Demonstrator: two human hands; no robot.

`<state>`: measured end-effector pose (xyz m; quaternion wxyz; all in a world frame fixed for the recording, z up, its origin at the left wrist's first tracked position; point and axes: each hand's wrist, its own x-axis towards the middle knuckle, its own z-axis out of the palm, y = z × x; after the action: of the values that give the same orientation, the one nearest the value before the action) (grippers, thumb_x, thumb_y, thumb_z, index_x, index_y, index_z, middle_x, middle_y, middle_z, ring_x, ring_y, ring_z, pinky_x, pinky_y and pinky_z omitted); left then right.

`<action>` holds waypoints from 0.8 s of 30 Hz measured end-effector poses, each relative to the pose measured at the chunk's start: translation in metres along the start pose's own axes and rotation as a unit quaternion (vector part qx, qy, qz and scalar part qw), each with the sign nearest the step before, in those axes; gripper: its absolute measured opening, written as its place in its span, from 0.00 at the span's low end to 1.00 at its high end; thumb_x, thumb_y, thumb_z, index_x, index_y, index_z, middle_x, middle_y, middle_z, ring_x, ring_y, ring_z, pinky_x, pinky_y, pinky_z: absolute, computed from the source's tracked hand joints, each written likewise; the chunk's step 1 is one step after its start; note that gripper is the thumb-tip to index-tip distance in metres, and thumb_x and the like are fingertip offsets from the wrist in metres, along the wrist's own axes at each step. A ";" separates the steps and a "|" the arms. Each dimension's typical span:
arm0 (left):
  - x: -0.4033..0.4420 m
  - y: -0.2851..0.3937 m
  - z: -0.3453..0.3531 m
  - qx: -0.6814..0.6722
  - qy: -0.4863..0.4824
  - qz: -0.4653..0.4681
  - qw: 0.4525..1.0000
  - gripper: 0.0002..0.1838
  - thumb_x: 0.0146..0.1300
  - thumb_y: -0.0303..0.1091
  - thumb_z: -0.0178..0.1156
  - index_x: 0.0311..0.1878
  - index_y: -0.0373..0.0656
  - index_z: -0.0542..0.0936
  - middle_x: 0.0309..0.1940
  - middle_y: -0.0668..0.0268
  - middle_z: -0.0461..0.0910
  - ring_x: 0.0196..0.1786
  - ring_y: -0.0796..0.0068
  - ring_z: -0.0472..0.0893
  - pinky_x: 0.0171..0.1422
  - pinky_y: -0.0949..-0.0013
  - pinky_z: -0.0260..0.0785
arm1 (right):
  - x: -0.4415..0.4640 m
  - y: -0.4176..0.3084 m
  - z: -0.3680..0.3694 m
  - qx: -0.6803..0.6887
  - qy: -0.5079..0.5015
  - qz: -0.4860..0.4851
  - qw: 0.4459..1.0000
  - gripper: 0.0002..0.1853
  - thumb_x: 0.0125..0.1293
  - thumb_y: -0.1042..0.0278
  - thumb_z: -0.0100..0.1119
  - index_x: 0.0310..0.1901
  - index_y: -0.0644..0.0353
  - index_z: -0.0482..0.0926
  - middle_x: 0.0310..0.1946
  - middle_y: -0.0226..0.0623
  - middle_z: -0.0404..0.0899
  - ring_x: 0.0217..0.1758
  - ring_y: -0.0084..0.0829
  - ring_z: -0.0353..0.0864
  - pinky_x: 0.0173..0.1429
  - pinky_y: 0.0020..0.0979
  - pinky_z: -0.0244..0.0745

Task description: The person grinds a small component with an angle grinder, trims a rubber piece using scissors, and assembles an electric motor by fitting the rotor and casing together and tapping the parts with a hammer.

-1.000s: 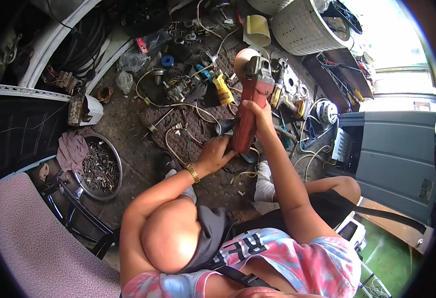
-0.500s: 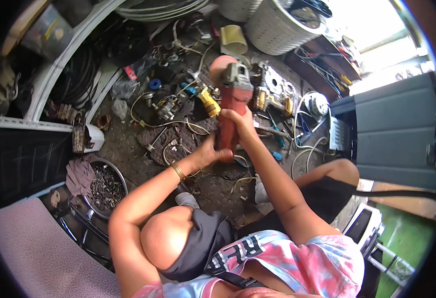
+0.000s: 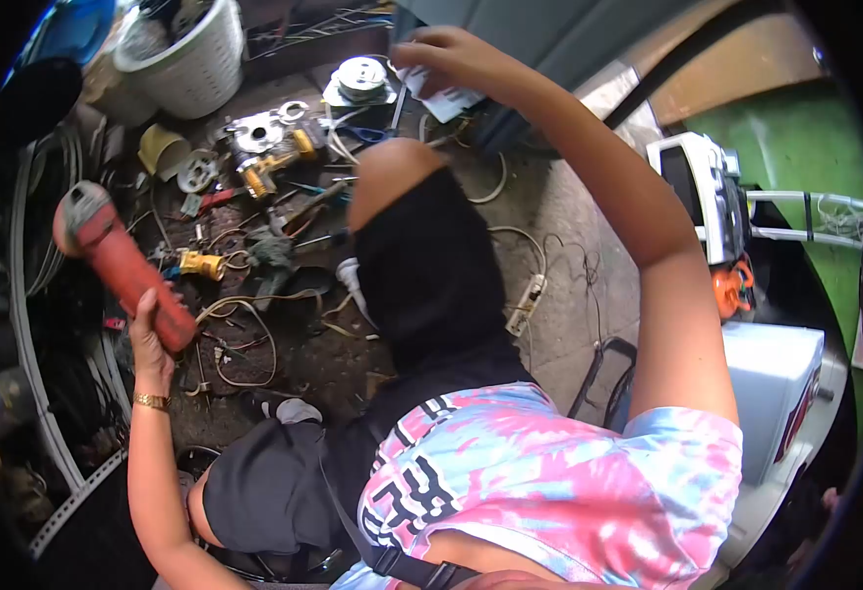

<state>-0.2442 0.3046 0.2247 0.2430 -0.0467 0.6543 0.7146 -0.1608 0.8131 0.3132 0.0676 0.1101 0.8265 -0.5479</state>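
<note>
On the left, my left hand [image 3: 154, 339], with a gold band at its wrist, is wrapped around the rear of a red angle grinder [image 3: 134, 270]. The grinder tilts with its grey head up and to the left, and an orange-red disc shows in part at that end. My right hand [image 3: 438, 59] is raised at the top, its fingers loosely bent and apart, with no object seen in them. Just below it is a pale, flat piece [image 3: 443, 101], and a round white motor-like part [image 3: 361, 79] lies to its left. I cannot tell whether the fingers touch anything.
Yellow-bodied tool parts [image 3: 272, 165], a yellow connector-like piece [image 3: 201, 264] and tangled cables [image 3: 264, 339] cover the dirty floor. A white basket [image 3: 190, 69] stands at the upper left. A power strip [image 3: 527, 303] lies right of my knee; a white appliance [image 3: 697, 192] stands farther right.
My right hand has left the grinder and moved up and right. My left hand still grips the grinder, now farther left. The view has swung to the right.
</note>
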 end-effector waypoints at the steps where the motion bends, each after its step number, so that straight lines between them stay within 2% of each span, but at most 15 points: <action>1: 0.000 -0.003 0.002 -0.017 -0.011 -0.005 1.000 0.27 0.56 0.42 0.65 0.54 0.37 0.71 0.40 0.62 0.78 0.40 0.71 0.79 0.47 0.67 0.75 | -0.038 0.035 -0.016 0.058 0.049 0.020 0.997 0.21 0.67 0.48 0.53 0.44 0.61 0.78 0.36 0.37 0.81 0.32 0.26 0.83 0.38 0.26 0.79; 3: -0.008 -0.002 0.020 -0.042 0.006 0.022 0.999 0.28 0.57 0.43 0.64 0.57 0.40 0.68 0.42 0.63 0.77 0.42 0.72 0.79 0.47 0.66 0.75 | -0.089 0.163 -0.035 0.046 0.057 0.147 0.986 0.20 0.68 0.48 0.50 0.34 0.59 0.78 0.23 0.32 0.80 0.26 0.26 0.82 0.30 0.27 0.78; 4: -0.011 -0.003 0.027 -0.039 0.012 0.026 0.999 0.28 0.58 0.43 0.64 0.57 0.40 0.68 0.42 0.63 0.77 0.42 0.72 0.79 0.47 0.66 0.75 | -0.125 0.207 -0.026 0.028 0.077 0.251 0.965 0.20 0.65 0.50 0.54 0.36 0.61 0.80 0.25 0.37 0.81 0.27 0.28 0.81 0.28 0.31 0.76; 7: -0.016 -0.009 0.027 -0.044 0.026 0.031 0.998 0.28 0.58 0.44 0.63 0.57 0.40 0.68 0.42 0.62 0.77 0.42 0.72 0.79 0.48 0.65 0.75 | -0.215 0.322 0.032 -0.357 0.031 0.246 0.901 0.18 0.60 0.57 0.53 0.35 0.67 0.80 0.30 0.56 0.80 0.34 0.55 0.80 0.43 0.46 0.74; 8: -0.020 -0.012 0.027 -0.057 0.024 0.030 0.998 0.28 0.58 0.44 0.63 0.57 0.40 0.68 0.42 0.62 0.77 0.42 0.72 0.79 0.49 0.65 0.75 | -0.239 0.310 0.054 -0.340 0.049 0.260 0.903 0.20 0.61 0.56 0.52 0.38 0.70 0.79 0.34 0.59 0.79 0.38 0.55 0.80 0.45 0.47 0.75; 9: -0.029 -0.014 0.034 -0.050 0.030 0.025 0.998 0.28 0.58 0.44 0.63 0.57 0.40 0.68 0.42 0.62 0.77 0.42 0.72 0.79 0.49 0.65 0.75 | -0.263 0.367 0.072 -0.323 -0.045 0.308 0.894 0.25 0.63 0.52 0.49 0.40 0.73 0.78 0.36 0.59 0.80 0.36 0.53 0.82 0.43 0.45 0.77; 11: -0.047 -0.012 0.051 -0.024 0.078 0.046 0.996 0.28 0.58 0.44 0.63 0.56 0.39 0.68 0.42 0.61 0.77 0.43 0.71 0.78 0.50 0.64 0.75 | -0.306 0.366 0.114 -0.162 -0.004 0.520 0.838 0.29 0.63 0.47 0.50 0.42 0.75 0.78 0.35 0.57 0.81 0.33 0.50 0.83 0.39 0.46 0.78; 13: -0.047 -0.024 0.038 -0.036 0.067 0.054 0.996 0.29 0.57 0.45 0.63 0.57 0.39 0.68 0.43 0.60 0.77 0.44 0.68 0.78 0.50 0.64 0.73 | -0.319 0.387 0.125 -0.006 0.104 0.599 0.794 0.30 0.60 0.45 0.55 0.40 0.75 0.78 0.31 0.52 0.81 0.26 0.45 0.82 0.32 0.43 0.76; 14: -0.053 -0.024 0.047 -0.025 0.092 0.048 0.994 0.29 0.57 0.45 0.63 0.58 0.39 0.68 0.43 0.60 0.77 0.45 0.69 0.78 0.51 0.64 0.73 | -0.324 0.402 0.131 -0.010 0.091 0.592 0.801 0.30 0.60 0.45 0.55 0.40 0.75 0.78 0.31 0.52 0.81 0.26 0.45 0.82 0.32 0.43 0.76; 16: -0.062 -0.025 0.054 -0.019 0.120 0.039 0.992 0.30 0.57 0.45 0.63 0.58 0.39 0.68 0.43 0.60 0.77 0.44 0.69 0.78 0.50 0.64 0.73 | -0.319 0.445 0.135 0.140 0.158 0.640 0.739 0.17 0.58 0.48 0.62 0.32 0.57 0.80 0.25 0.33 0.76 0.19 0.30 0.74 0.17 0.33 0.66; 18: -0.063 -0.029 0.058 -0.031 0.132 0.038 0.990 0.30 0.56 0.46 0.64 0.57 0.38 0.69 0.41 0.61 0.77 0.43 0.69 0.79 0.49 0.64 0.74 | -0.312 0.524 0.148 0.075 0.172 0.623 0.760 0.13 0.55 0.52 0.64 0.31 0.54 0.80 0.21 0.31 0.72 0.16 0.27 0.67 0.18 0.29 0.65; 20: -0.072 -0.030 0.062 -0.027 0.151 0.019 0.988 0.29 0.54 0.46 0.65 0.54 0.38 0.71 0.39 0.61 0.78 0.39 0.69 0.80 0.47 0.64 0.75 | -0.305 0.566 0.162 0.172 0.200 0.623 0.736 0.19 0.52 0.54 0.64 0.31 0.67 0.80 0.20 0.41 0.76 0.25 0.36 0.78 0.30 0.40 0.71; 22: -0.082 -0.027 0.067 -0.011 0.165 0.035 0.986 0.28 0.53 0.46 0.66 0.52 0.37 0.72 0.36 0.62 0.79 0.36 0.70 0.80 0.44 0.64 0.76 | -0.301 0.560 0.154 0.146 0.206 0.616 0.746 0.09 0.54 0.60 0.62 0.30 0.56 0.80 0.24 0.32 0.75 0.23 0.32 0.75 0.25 0.35 0.70; 23: -0.086 -0.027 0.070 -0.003 0.170 0.056 0.984 0.28 0.52 0.46 0.66 0.51 0.37 0.73 0.35 0.62 0.79 0.35 0.70 0.80 0.42 0.64 0.76 | -0.311 0.576 0.153 -0.030 0.060 0.544 0.836 0.09 0.54 0.60 0.62 0.32 0.56 0.80 0.26 0.35 0.77 0.27 0.32 0.77 0.29 0.36 0.72; 24: -0.089 -0.031 0.064 0.001 0.161 0.053 0.986 0.29 0.53 0.46 0.66 0.53 0.38 0.71 0.38 0.61 0.78 0.38 0.70 0.80 0.44 0.65 0.76 | -0.320 0.592 0.152 -0.235 -0.042 0.434 0.868 0.10 0.54 0.61 0.62 0.34 0.57 0.80 0.28 0.38 0.79 0.30 0.32 0.79 0.33 0.36 0.74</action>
<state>-0.1371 0.3414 0.2398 0.0963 -0.1261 0.6869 0.7093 0.2989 0.8605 -0.1992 0.3576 0.4156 0.7959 -0.2568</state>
